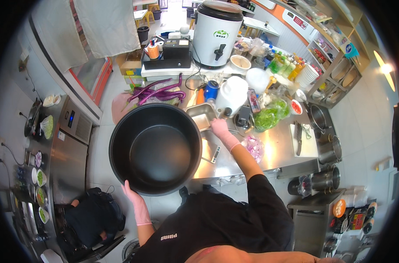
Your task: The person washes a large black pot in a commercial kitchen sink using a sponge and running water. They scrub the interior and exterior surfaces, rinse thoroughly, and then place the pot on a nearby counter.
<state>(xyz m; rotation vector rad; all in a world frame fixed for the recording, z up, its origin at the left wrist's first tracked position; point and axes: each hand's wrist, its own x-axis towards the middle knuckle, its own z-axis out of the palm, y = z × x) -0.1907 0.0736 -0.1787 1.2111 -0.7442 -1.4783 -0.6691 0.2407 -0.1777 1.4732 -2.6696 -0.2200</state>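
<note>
My left hand, in a pink glove, supports the lower left rim of a large black round inner pot, which is tilted so its bare inside faces me. My right hand, also pink-gloved, reaches over the steel worktable to the right edge of a rectangular metal pan; whether its fingers close on the pan is hard to tell. A small kitchen scale lies between pot and right forearm. Chopped purple onion in clear plastic lies right of that forearm. Beyond the pot are long purple eggplants.
Behind the pan stand a white jug, a blue can and a large drink urn. Bagged lettuce and a white cutting board with a knife lie right. Another person crouches at lower left.
</note>
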